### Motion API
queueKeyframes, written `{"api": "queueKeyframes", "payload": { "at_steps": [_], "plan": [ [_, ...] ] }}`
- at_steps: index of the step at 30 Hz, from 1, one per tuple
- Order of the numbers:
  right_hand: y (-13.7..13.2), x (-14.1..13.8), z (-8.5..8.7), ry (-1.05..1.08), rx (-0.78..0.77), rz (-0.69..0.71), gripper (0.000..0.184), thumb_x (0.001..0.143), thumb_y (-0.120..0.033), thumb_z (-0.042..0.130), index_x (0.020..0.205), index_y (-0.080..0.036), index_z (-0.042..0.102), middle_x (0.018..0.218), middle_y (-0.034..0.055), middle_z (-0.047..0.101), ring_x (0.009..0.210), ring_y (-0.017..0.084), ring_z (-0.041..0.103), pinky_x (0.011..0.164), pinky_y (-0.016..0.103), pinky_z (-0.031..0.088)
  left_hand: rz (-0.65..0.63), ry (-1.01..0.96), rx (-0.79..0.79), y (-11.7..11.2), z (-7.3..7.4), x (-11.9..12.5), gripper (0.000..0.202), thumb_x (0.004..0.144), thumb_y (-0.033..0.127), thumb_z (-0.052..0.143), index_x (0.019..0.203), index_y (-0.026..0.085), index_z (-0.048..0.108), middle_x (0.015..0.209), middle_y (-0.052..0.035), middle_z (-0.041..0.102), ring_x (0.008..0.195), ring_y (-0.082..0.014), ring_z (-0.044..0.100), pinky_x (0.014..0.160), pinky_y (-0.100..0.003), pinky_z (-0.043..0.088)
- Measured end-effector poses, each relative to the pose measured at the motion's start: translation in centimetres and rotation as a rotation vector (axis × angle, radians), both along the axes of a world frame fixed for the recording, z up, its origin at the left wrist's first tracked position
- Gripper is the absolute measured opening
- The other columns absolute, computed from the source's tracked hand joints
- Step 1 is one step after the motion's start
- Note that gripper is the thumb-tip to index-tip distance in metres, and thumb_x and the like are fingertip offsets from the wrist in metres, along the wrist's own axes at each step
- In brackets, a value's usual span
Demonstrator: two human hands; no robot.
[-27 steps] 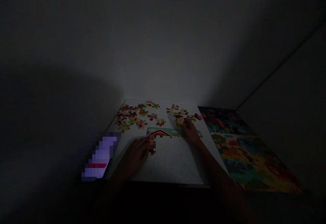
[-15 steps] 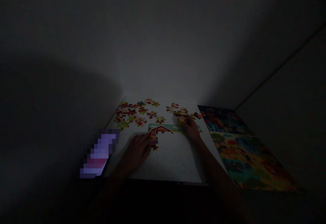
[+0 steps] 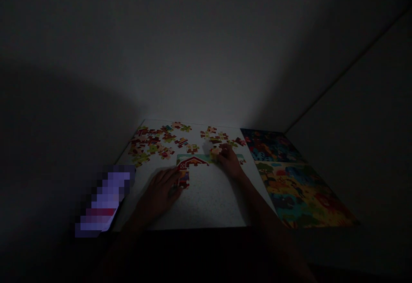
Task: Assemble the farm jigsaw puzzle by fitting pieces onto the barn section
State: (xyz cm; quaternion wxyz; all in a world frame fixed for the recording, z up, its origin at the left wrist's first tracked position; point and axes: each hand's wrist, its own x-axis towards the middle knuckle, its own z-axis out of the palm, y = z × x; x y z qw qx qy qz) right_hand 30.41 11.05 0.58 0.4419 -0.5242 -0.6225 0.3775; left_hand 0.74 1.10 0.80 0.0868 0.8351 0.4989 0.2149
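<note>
The right hand (image 3: 229,159) pinches a piece (image 3: 215,152) between thumb and fingertips, its fingers aimed toward 11 o'clock. The piece sits at the very tips, at 10 o'clock from the middle of the hand, over the far edge of the puzzle (image 3: 193,159); whether it touches is too dim to tell. Its visible part stretches toward 9 o'clock, but the fingers cover the rest, so its long axis cannot be told.

The puzzle's strip has its long axis from 9 to 3 o'clock, partly behind the right hand, with the barn roof's peak pointing to 12. From its 9 o'clock end, a short limb runs toward 6. There the left hand (image 3: 162,187) lies flat, grasping nothing, fingertips at the limb's edge and pointing toward 1.

Loose pieces (image 3: 154,141) crowd the white table (image 3: 212,206) at 10 o'clock from the puzzle.
</note>
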Motion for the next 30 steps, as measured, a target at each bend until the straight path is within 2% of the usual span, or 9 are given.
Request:
{"api": "queueKeyframes", "payload": {
  "at_steps": [3,10,15,21,26,30],
  "plan": [
    [-0.6,-0.6,0.5,0.047,-0.044,0.018,0.033,0.075,-0.039,0.063,0.099,-0.025,0.046,0.071,-0.0043,0.063,0.066,0.016,0.059,0.06,0.028,0.043,0.002,-0.001,0.005,0.0,0.0,0.0,0.042,0.096,0.034,0.048,0.136,0.026,0.055,0.147,-0.0052,0.051,0.136,-0.024,0.043,0.116,-0.047,0.034],
    [-2.0,-2.0,1.2,0.172,-0.152,0.041,0.04,0.07,-0.046,0.071,0.093,-0.025,0.045,0.074,-0.0029,0.065,0.063,0.015,0.059,0.056,0.027,0.043,-0.015,0.018,-0.027,-0.4,0.3,-0.1,0.049,0.093,0.035,0.053,0.141,0.026,0.049,0.15,-0.0061,0.048,0.139,-0.0244,0.041,0.119,-0.049,0.029],
    [-4.3,-4.2,0.6,0.111,-0.159,0.08,0.036,0.075,-0.051,0.069,0.088,-0.024,0.049,0.065,-0.0055,0.054,0.057,0.012,0.05,0.052,0.024,0.037,-0.035,0.023,-0.049,-0.6,0.3,-0.2,0.059,0.089,0.038,0.061,0.145,0.028,0.045,0.154,-0.0066,0.042,0.142,-0.026,0.035,0.12,-0.049,0.026],
    [-6.3,-5.5,0.2,0.086,-0.107,0.148,0.033,0.076,-0.048,0.07,0.083,-0.023,0.049,0.068,-0.0048,0.049,0.064,0.013,0.049,0.059,0.026,0.04,-0.026,0.005,-0.04,-0.6,-0.1,-0.3,0.062,0.086,0.041,0.064,0.144,0.027,0.045,0.153,-0.0081,0.043,0.142,-0.0271,0.036,0.119,-0.05,0.026],
    [-7.5,-6.2,0.5,0.162,-0.141,0.188,0.034,0.073,-0.045,0.074,0.079,-0.024,0.048,0.077,-0.0025,0.055,0.071,0.015,0.054,0.067,0.029,0.045,-0.004,-0.014,-0.05,-0.7,0.1,-0.1,0.064,0.084,0.04,0.067,0.143,0.029,0.046,0.15,-0.0077,0.045,0.14,-0.0274,0.037,0.118,-0.048,0.03],
    [-8.3,-6.6,0.3,0.142,-0.124,0.203,0.032,0.073,-0.044,0.074,0.078,-0.023,0.05,0.08,-0.0012,0.057,0.073,0.015,0.055,0.069,0.029,0.046,-0.003,-0.029,-0.066,-0.8,0.4,-0.1,0.064,0.084,0.038,0.068,0.144,0.029,0.046,0.149,-0.0069,0.046,0.139,-0.028,0.037,0.117,-0.047,0.032]
  ]
}}
